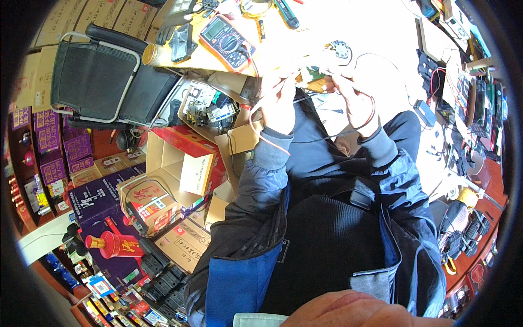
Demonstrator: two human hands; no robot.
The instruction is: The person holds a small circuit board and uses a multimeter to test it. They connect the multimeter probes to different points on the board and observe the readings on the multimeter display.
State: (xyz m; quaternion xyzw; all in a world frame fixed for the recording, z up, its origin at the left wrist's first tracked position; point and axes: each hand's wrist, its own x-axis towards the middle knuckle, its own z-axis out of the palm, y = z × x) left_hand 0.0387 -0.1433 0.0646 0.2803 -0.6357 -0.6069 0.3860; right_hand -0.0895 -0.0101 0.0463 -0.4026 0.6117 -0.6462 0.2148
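While glare whitens the table [313, 30], the right hand [355, 104] grasps a small board [316, 85].
The board is between both hands, near the table's edge. Whether the left hand [279, 106] grips it too, I cannot tell, as its fingertips are too bright. One wire [251, 120] curves past the left wrist; the multimeter [226, 41] lies on the table.

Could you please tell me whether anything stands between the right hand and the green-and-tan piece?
Nothing visible does: the right hand appears to touch the right side of the green-and-tan piece, though glare washes out detail.
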